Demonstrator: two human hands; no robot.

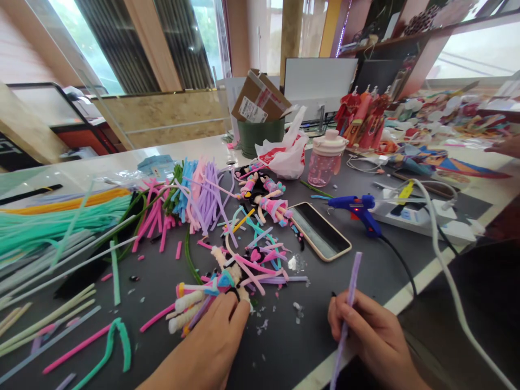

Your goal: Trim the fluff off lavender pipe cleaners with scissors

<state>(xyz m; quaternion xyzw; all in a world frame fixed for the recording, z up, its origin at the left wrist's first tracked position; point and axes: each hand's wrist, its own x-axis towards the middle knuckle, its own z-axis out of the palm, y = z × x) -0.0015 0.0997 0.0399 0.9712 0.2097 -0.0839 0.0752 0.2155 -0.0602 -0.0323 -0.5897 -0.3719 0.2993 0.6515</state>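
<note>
Pinched upright between the thumb and fingers of my right hand is a light purple pipe cleaner. My left hand reaches into a heap of craft pieces, its fingers curled down with their tips hidden. Against those fingers lies a small pipe-cleaner doll in blue and pink, beside cream fuzzy pieces. Just beyond are loose pink pipe cleaners and several finished-looking dolls with black hair and pink clothes.
A blue glue gun with a red light lies near a white power strip. Its cord and a white cable run along the right. Also here are a phone, a pink bottle and pipe-cleaner bundles. Another person's hand shows far right.
</note>
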